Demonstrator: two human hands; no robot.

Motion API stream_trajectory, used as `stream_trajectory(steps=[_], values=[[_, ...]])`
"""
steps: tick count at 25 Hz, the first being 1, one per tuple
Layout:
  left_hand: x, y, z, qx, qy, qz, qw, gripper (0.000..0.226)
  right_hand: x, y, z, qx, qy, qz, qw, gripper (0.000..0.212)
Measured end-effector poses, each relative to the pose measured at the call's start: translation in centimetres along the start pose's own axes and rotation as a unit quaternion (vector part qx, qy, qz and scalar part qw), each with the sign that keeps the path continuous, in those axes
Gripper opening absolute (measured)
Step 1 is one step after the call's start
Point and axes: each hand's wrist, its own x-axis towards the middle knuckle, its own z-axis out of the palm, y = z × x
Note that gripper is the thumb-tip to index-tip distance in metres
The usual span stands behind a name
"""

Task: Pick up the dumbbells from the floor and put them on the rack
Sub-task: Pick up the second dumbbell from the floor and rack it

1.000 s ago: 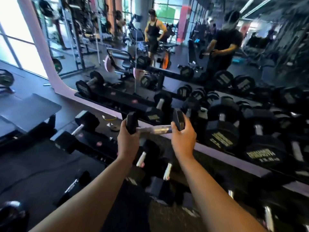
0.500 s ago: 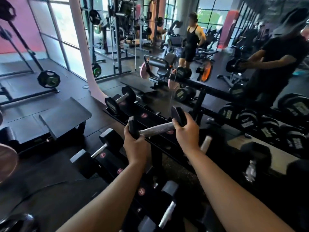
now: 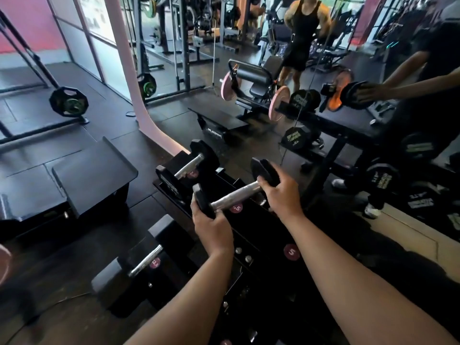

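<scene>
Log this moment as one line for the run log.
phase: placing | held: dumbbell, one hand per end | left hand: near end | right hand: far end | position: above rack | neighbour dumbbell: racked

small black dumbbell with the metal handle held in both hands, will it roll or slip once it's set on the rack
The small black dumbbell with the bare metal handle probably won't roll far: its end weights look flat-sided. It seems light for a dumbbell, since the left hand and right hand hold it only by the ends. The shiny handle could be slick, though the black rack has cradles.
</scene>
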Motion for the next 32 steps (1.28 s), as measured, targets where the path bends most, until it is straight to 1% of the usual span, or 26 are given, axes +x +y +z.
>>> stream_trajectory(steps=[6, 8, 15, 18, 21, 23, 29, 32], values=[[2.4, -3.1, 2.9, 0.012, 0.043, -0.05, 0.998, 0.073, 4.0, 3.7, 3.3, -0.031, -0.071, 0.002, 0.997, 0.044], [2.7, -3.7, 3.5, 0.012, 0.055, -0.051, 0.997, 0.075, 4.8, 4.8, 4.0, -0.035, -0.09, 0.0, 0.995, 0.043], [4.1, -6.4, 4.5, 0.015, 0.078, -0.074, 0.994, 0.079, 5.8, 7.5, 6.6, -0.009, -0.126, 0.004, 0.992, 0.041], [4.1, -7.8, 5.1, 0.02, 0.071, -0.082, 0.994, 0.081, 6.2, 9.1, 6.9, -0.007, -0.143, 0.003, 0.99, 0.042], [3.7, -8.3, 6.1, 0.021, 0.056, -0.073, 0.996, 0.083, 6.0, 10.9, 6.2, -0.003, -0.141, 0.03, 0.99, 0.041], [3.7, -8.8, 6.2, 0.021, 0.052, -0.057, 0.997, 0.083, 5.6, 11.7, 6.1, -0.003, -0.133, 0.032, 0.991, 0.042], [3.6, -10.4, 6.0, 0.049, 0.049, -0.034, 0.997, 0.086, 4.9, 12.6, 6.0, -0.009, -0.116, 0.035, 0.993, 0.044], [3.8, -10.8, 5.8, 0.056, 0.041, -0.032, 0.997, 0.083, 4.8, 12.6, 6.0, -0.013, -0.106, 0.047, 0.993, 0.041]])
